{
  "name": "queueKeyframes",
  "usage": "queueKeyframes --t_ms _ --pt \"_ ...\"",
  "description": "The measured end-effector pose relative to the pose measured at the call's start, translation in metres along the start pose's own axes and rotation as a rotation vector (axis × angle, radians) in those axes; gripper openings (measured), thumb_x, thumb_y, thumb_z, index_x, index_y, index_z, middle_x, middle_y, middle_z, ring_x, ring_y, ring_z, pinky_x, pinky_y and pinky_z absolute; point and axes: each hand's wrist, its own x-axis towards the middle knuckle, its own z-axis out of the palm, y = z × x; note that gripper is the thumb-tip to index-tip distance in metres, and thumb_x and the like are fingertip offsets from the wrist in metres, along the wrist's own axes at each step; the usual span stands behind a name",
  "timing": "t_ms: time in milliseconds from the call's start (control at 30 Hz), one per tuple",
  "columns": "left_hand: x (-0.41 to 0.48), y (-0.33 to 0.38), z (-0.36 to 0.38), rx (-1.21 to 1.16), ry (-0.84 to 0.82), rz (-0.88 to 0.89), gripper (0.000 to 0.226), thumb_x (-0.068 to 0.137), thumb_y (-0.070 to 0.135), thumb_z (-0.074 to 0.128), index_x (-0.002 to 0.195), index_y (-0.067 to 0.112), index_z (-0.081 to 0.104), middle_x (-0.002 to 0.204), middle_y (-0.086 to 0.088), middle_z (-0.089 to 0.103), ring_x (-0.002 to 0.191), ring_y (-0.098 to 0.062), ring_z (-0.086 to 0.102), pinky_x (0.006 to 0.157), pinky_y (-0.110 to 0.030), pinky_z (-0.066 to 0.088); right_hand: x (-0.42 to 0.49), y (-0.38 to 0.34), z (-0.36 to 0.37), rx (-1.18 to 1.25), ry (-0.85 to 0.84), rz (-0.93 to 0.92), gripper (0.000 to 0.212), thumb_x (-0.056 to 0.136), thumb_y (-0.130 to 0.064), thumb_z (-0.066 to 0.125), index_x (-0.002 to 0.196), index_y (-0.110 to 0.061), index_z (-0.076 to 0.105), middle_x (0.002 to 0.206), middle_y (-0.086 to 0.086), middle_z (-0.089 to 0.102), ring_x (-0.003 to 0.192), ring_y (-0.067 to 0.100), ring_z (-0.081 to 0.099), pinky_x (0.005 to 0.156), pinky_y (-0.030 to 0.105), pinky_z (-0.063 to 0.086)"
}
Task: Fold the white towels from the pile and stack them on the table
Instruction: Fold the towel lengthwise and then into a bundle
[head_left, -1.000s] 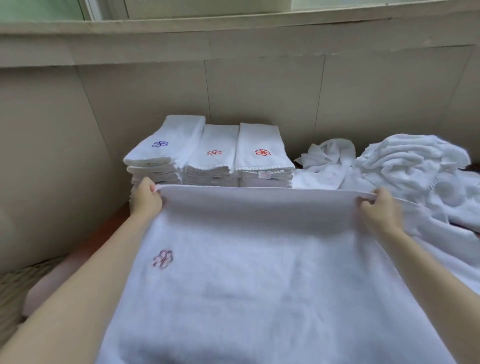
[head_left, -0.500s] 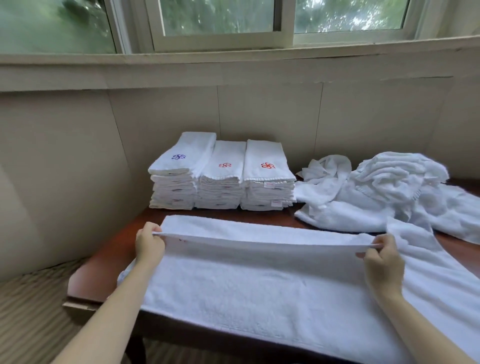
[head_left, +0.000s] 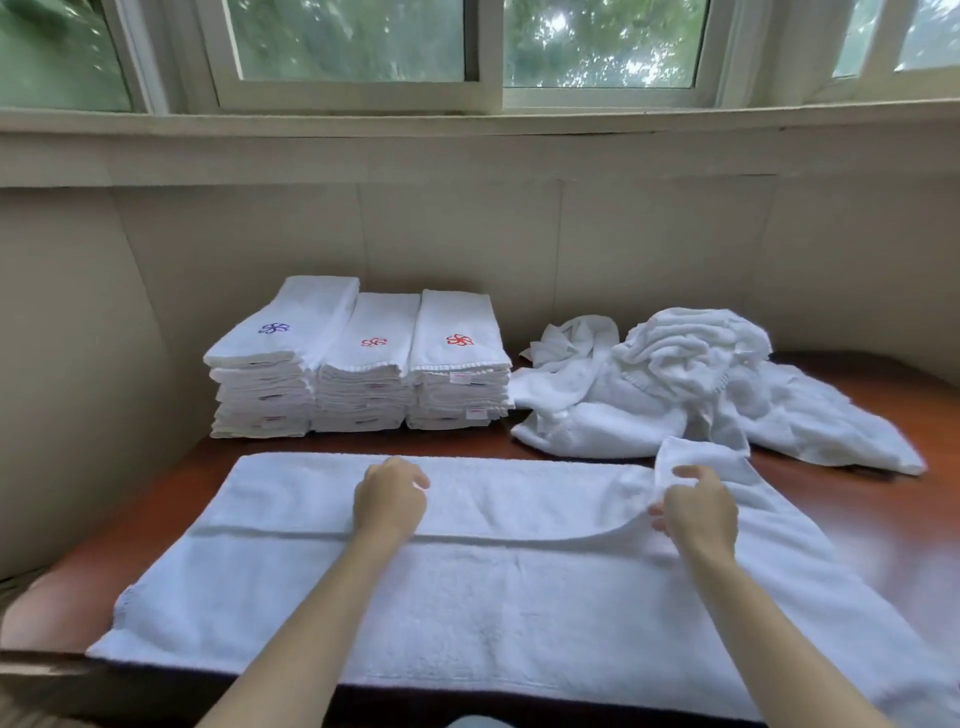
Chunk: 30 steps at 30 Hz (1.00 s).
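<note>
A white towel lies spread on the worktop, its far edge folded over. The left hand rests on the fold, fingers loosely curled; the right hand pinches its raised corner. Beyond the left hand stand three folded stacks; beyond the right, a crumpled pile.

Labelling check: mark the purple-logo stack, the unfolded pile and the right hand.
purple-logo stack (head_left: 283, 332): head view, top towel beside the emblem.
unfolded pile (head_left: 691, 353): head view, crumpled mound at its top.
right hand (head_left: 698, 512): head view, back of the hand, fingers pinching the spread towel's (head_left: 467, 613) folded corner.
</note>
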Motion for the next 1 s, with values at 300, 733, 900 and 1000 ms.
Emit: queueKeyframes --t_ms 300,733,900,1000 --pt "-0.031 0.206 0.122 -0.35 -0.6 0.249 0.034 0.093 0.031 0.048 0.067 0.01 0.055 0.087 -0.02 0.058 0.087 -0.034 0.055 0.07 -0.035 0.037 0.061 0.051 -0.06 0.077 0.255 0.174 0.024 0.08 -0.002 0.048 0.099 -0.012 0.059 0.097 0.014 0.066 0.092 0.036 0.064 0.087 0.049 0.052" --pt "-0.026 0.239 0.138 -0.248 -0.853 0.684 0.03 0.095 0.034 0.054 0.123 0.029 0.063 0.123 0.015 0.057 0.113 -0.001 0.052 0.088 -0.01 0.037 0.119 0.05 -0.114 0.221 -0.141 0.399 0.04 0.088 -0.03 0.064 0.121 -0.008 0.056 0.115 0.015 0.064 0.099 0.031 0.062 0.077 0.034 0.047" --pt "-0.001 0.197 0.114 -0.064 -0.452 0.54 0.034 0.099 0.032 0.047 0.13 0.023 0.057 0.137 0.002 0.05 0.127 -0.015 0.044 0.104 -0.026 0.033 0.111 0.054 -0.106 -0.162 0.099 0.13 0.044 0.084 -0.001 0.052 0.126 -0.013 0.057 0.121 0.009 0.062 0.108 0.027 0.056 0.077 0.024 0.039" --pt "-0.003 0.16 0.109 0.302 -0.549 0.363 0.054 0.098 0.051 0.034 0.148 0.03 0.029 0.157 -0.005 0.02 0.144 -0.026 0.018 0.116 -0.044 0.018 0.104 0.051 -0.101 -0.108 0.304 0.05 0.035 0.087 -0.003 0.05 0.119 -0.015 0.06 0.116 0.01 0.065 0.106 0.029 0.057 0.078 0.027 0.037"
